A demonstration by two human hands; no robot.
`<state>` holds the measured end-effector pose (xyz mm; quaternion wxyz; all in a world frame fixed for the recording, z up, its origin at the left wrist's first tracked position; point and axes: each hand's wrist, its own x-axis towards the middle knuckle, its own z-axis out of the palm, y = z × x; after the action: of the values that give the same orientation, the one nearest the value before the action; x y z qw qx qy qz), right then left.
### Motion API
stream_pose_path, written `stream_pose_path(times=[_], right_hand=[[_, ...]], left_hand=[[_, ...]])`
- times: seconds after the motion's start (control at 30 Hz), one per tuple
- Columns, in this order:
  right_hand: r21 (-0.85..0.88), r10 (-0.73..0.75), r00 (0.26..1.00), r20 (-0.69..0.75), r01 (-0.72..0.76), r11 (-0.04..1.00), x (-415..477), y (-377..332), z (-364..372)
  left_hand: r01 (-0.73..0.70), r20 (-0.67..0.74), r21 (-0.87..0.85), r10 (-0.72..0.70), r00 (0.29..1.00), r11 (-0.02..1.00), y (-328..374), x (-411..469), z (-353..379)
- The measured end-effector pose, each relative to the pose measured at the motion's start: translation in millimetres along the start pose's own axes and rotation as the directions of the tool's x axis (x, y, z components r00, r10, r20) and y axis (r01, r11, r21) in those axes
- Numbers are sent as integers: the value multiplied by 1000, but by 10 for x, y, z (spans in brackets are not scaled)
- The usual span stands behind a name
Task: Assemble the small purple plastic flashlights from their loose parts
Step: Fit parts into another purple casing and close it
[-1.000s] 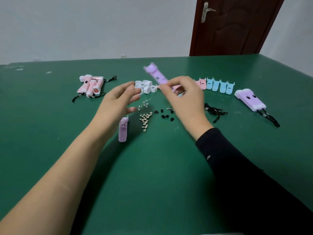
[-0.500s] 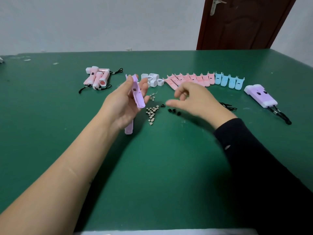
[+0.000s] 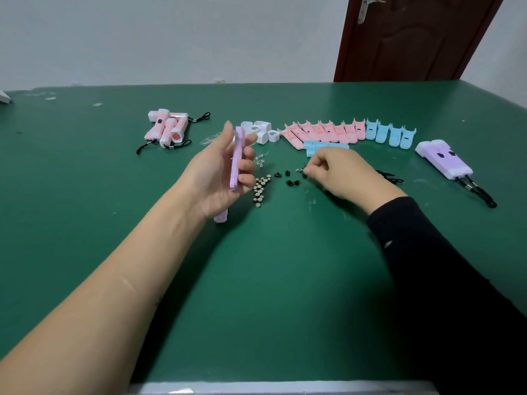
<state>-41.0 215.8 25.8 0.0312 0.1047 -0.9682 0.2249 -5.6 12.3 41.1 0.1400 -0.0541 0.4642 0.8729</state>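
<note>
My left hand (image 3: 219, 172) grips a purple flashlight shell half (image 3: 236, 158), held upright on edge above the table. A second purple shell half (image 3: 221, 216) lies on the green table (image 3: 285, 280), partly hidden under that hand. My right hand (image 3: 342, 172) hovers low over the small black switch parts (image 3: 292, 182), fingertips pinched together at a tiny piece I cannot make out. Small round button batteries (image 3: 261, 186) lie in a cluster between my hands, with clear LEDs (image 3: 261, 161) just beyond. Two finished purple flashlights (image 3: 443, 161) lie at the right.
White head caps (image 3: 262, 131) sit at the middle back. Pink shell halves (image 3: 322, 132) and blue ones (image 3: 390, 134) form a row behind my right hand. Finished pink flashlights (image 3: 168, 128) lie at the back left. Black lanyards (image 3: 389, 176) rest beside my right wrist.
The purple shell passed from my right hand to my left, which now holds it on edge. My right hand dropped to the black parts and pinched its fingertips.
</note>
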Motion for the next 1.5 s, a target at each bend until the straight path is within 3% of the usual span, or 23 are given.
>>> stream_pose_path(times=[0.07, 0.17, 0.23, 0.43, 0.6, 1.03, 1.33, 1.5], right_hand=[[279, 32, 998, -59, -14, 960, -10, -52, -15], [739, 35, 999, -12, -15, 674, -55, -203, -30], [846, -4, 1000, 15, -10, 533, -103, -320, -13], [941, -68, 997, 33, -8, 338, -205, -547, 4], [947, -74, 996, 48, -22, 322, -224, -577, 21], [983, -59, 997, 44, -33, 179, -197, -546, 28], [953, -85, 996, 19, 8, 302, -191, -546, 93], [956, -70, 996, 51, -29, 292, -189, -541, 130]], left_hand=[[27, 25, -7, -27, 999, 1000, -7, 0, 13], [16, 38, -13, -16, 999, 1000, -18, 3, 32], [-1, 36, 1, 1, 999, 1000, -33, 8, 47], [-66, -12, 51, 67, 998, 996, -88, 9, 92], [-117, 30, -35, 118, 993, 992, -95, -36, 147], [-175, -14, 128, 178, 984, 976, -137, -37, 181], [-188, -16, 46, 188, 982, 981, -143, -37, 185], [-196, -14, 19, 197, 980, 980, -144, -34, 195]])
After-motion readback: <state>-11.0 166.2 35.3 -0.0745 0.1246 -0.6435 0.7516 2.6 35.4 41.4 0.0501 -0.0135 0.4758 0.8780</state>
